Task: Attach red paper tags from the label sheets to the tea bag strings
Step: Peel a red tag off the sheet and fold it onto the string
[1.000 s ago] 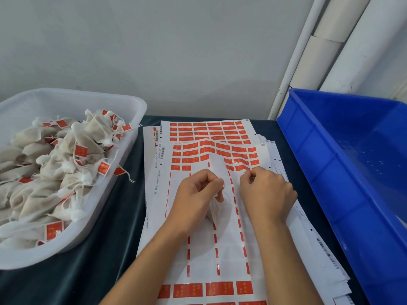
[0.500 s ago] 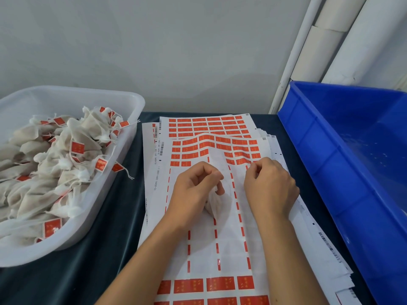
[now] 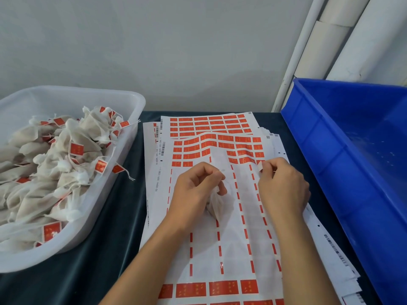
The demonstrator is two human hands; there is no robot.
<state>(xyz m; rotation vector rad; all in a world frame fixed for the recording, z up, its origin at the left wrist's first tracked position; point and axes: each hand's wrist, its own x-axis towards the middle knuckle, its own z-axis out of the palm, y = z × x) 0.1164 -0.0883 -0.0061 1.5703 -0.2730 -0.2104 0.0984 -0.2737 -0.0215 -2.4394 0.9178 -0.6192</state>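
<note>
Near edge of the label sheet (image 3: pixel 220 245): mostly stripped, red rows left at both ends. Mid-sheet: left hand (image 3: pixel 196 192) curled round a tea bag (image 3: pixel 214 205), long axis toward the near edge. Right hand (image 3: pixel 284 186) pinching a peeled tag (image 3: pixel 260 166), not yet stuck on. Far left: tub (image 3: pixel 136 106) heaped with tagged bags.

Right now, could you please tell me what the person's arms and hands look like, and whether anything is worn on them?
Both forearms are bare up to the frame's lower edge: no sleeves in view. The left hand and the right hand carry no gloves, and no rings, watch or bracelet show at fingers or wrists. The fingernails look short and unpainted.
</note>
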